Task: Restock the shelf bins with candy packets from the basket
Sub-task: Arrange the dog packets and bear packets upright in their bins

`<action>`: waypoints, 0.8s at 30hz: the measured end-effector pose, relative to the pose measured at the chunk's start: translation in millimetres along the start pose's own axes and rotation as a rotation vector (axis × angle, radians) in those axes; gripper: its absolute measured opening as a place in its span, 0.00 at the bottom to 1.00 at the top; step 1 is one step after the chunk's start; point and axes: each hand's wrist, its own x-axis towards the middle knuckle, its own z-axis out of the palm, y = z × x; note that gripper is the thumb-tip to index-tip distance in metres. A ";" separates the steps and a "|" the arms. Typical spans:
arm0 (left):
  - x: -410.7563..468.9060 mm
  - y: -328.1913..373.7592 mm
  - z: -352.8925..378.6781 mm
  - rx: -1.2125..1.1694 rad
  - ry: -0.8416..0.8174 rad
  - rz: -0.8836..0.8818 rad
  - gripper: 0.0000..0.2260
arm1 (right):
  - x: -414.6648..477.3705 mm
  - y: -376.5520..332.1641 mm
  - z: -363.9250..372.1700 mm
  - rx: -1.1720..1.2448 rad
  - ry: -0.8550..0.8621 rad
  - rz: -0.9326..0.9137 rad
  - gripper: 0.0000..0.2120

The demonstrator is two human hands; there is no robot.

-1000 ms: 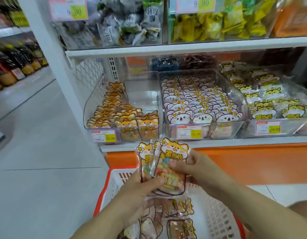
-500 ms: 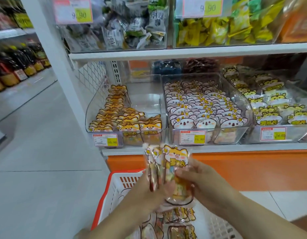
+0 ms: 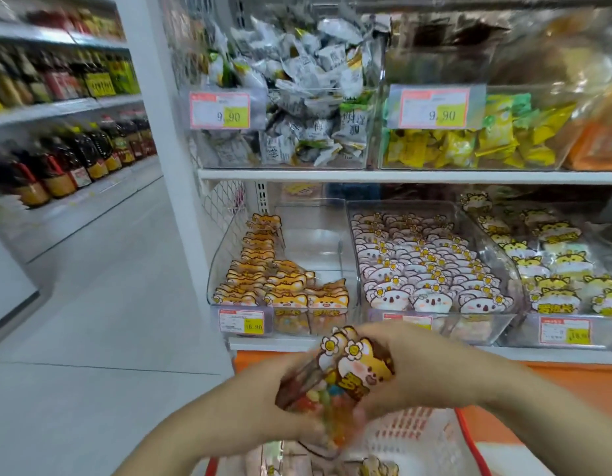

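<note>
Candy packets (image 3: 352,371) bunched between left grip (image 3: 263,405) and right grip (image 3: 424,365), both curled round them.

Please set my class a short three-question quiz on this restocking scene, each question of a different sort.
1. True or false: the left hand and the right hand both hold the packets.
2. Which lower bin has the most bare floor? A left, B middle, C right.
3. Fill in: the tag on the left bin reads ___.
Key: 1 true; 2 A; 3 16.80.
</note>
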 end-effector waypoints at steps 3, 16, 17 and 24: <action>4.3 11.5 -19.9 0.216 0.218 0.024 0.19 | 19.5 -18.8 0.5 -0.249 0.155 -0.136 0.17; 112.1 20.4 -126.5 0.903 0.448 -0.009 0.12 | 112.8 5.3 -60.2 -0.793 0.652 -0.136 0.21; 122.2 20.8 -128.3 0.976 0.394 -0.031 0.13 | 124.6 8.1 -63.2 -0.829 0.641 -0.098 0.21; 172.8 19.8 -129.6 0.871 0.011 -0.120 0.21 | 188.8 17.3 -89.6 -1.067 0.403 0.108 0.22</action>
